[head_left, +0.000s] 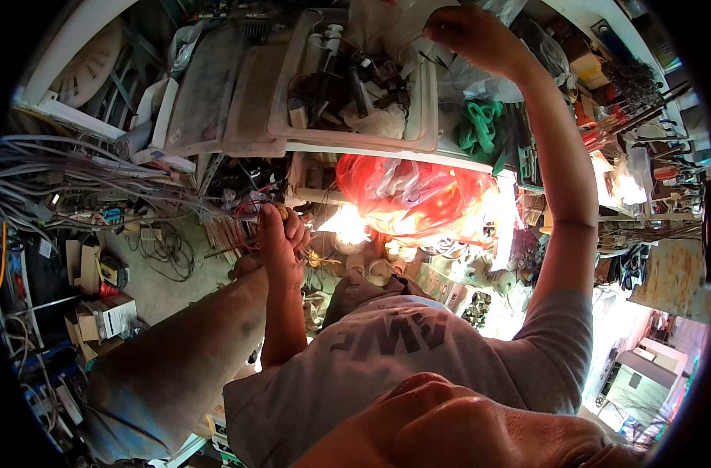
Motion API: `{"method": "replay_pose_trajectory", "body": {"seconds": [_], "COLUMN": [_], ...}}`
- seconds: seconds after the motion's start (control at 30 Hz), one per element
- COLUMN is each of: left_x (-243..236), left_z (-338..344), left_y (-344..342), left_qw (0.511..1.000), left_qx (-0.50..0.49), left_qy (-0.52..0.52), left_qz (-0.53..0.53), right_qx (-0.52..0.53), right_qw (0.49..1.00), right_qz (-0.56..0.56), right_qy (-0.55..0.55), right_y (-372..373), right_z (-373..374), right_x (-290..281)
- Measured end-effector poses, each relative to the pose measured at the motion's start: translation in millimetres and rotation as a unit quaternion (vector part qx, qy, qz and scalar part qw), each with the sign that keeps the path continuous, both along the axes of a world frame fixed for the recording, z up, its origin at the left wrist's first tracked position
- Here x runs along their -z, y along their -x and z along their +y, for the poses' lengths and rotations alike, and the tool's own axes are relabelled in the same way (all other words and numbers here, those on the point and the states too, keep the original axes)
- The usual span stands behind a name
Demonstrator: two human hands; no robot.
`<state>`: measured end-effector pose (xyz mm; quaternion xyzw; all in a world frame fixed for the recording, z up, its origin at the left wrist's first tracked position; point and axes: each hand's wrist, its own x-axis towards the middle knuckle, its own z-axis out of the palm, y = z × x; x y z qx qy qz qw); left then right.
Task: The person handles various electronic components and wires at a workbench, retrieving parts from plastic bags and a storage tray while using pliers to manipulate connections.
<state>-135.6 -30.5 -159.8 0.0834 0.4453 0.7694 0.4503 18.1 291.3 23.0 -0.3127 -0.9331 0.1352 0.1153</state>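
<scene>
While the right hand (469, 35) stretches overhead pinching a clear bag (387, 23), left fingers (289, 226) clench red wires (246, 214).

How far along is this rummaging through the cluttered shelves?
Nothing looks finished or set aside. In hand: the left hand grips a small bundle of wires, and the right hand reaches into a clear plastic bag above the white tray. The tray's parts lie unsorted.

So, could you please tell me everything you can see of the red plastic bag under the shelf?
The red plastic bag is thin, translucent and crumpled, stuffed with pale, indistinct contents. Bright light glares through its lower part. It sits just beneath the white tray edge, right of the left hand, which does not touch it. What supports it is unclear.
</scene>
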Motion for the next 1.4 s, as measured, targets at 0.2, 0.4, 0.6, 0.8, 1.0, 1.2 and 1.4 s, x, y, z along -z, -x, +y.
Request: {"method": "replay_pose_trajectory", "body": {"seconds": [0.2, 0.4, 0.6, 0.8, 1.0, 1.2, 1.4], "left_x": [-11.4, -18.0, -16.5, -16.2, -17.9, -25.2, -11.3], "left_z": [11.1, 13.2, 9.1, 10.0, 10.4, 18.1, 17.4], "left_y": [-8.4, -16.3, -16.9, -19.8, -26.7, -47.5, -60.5], "left_qw": [1.000, 0.999, 0.997, 0.997, 0.998, 0.982, 0.953], "left_qx": [0.013, 0.038, 0.067, 0.080, 0.065, 0.171, 0.215], "left_qy": [-0.012, -0.008, 0.010, -0.009, -0.008, -0.055, -0.144], "left_qz": [0.011, 0.024, 0.023, 0.006, -0.004, -0.063, -0.159], "right_qx": [0.033, 0.053, 0.085, 0.071, 0.039, -0.065, -0.232], "right_qw": [0.997, 0.993, 0.983, 0.897, 0.955, 0.887, 0.915], "right_qz": [0.051, 0.107, 0.158, 0.434, 0.280, 0.354, 0.290], "right_qy": [-0.046, -0.022, -0.039, 0.029, 0.092, 0.290, 0.160], "right_y": [-13.5, -24.3, -23.7, -19.8, -27.9, -16.8, -14.4], "right_z": [-16.1, -17.1, -22.1, -13.1, -26.9, -128.3, -187.9], "right_x": [-13.0, -18.4, -22.8, -9.6, 15.9, 60.0, 102.2]}}
